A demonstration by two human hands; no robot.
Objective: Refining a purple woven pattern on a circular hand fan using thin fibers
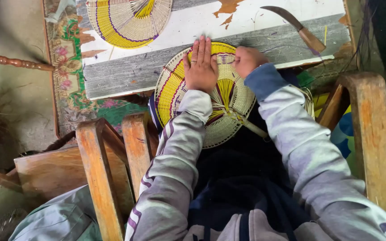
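Woven fan [211,96], yellow, cream and purple, lies at the desk [126,71] edge at 12 o'clock. Left hand [200,64] presses flat, fingers released; right hand [247,60] clenches its rim. Weaving looks nearly complete; knife [298,27] at 1 o'clock.

1. Two woven fans are showing: one round yellow-and-cream fan [211,96] lying at the centre, and one more fan [128,20] sitting at 11 o'clock.
2. One curved knife [298,27] is lying at 1 o'clock.
3. Two hands are pressing on the centre fan: left hand [200,67] and right hand [248,59].
4. One worn painted board [130,73] is carrying them.
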